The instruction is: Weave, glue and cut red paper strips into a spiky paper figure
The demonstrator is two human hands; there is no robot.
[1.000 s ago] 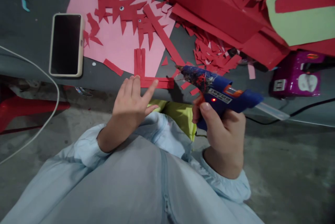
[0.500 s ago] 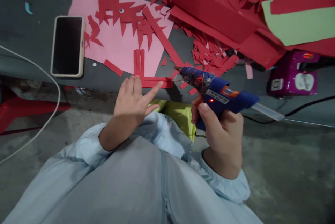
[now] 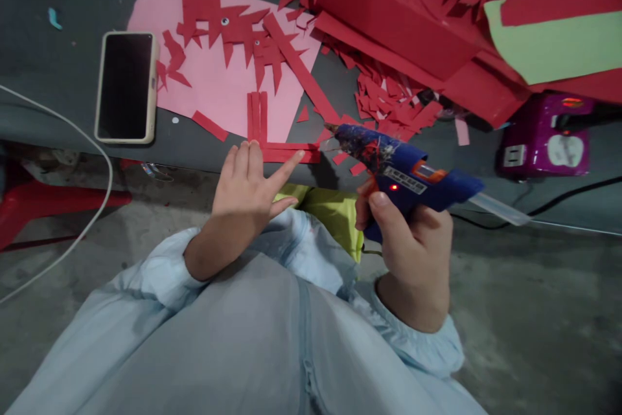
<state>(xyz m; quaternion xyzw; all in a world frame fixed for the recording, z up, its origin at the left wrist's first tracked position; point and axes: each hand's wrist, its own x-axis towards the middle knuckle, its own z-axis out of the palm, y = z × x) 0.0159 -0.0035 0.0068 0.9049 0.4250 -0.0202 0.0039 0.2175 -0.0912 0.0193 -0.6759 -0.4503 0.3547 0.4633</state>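
Observation:
My left hand [image 3: 247, 185] lies with its fingers apart at the table's front edge, fingertips on red paper strips [image 3: 291, 153] that form a corner. The index finger touches the horizontal strips. My right hand [image 3: 411, 250] is wrapped round the handle of a blue glue gun [image 3: 403, 169] with a lit red light. Its nozzle points left, just right of the strips, and a clear glue stick sticks out of its back. Beyond my left hand, red cut-out shapes with small eyes [image 3: 199, 4] rest on a pink sheet [image 3: 165, 4].
A phone [image 3: 125, 87] lies at the left, near a white cable [image 3: 92, 140]. Red paper pieces and a long folded red form [image 3: 398, 23] fill the back right. A purple power socket box [image 3: 544, 136] stands at the right. A red stool [image 3: 48, 208] is below left.

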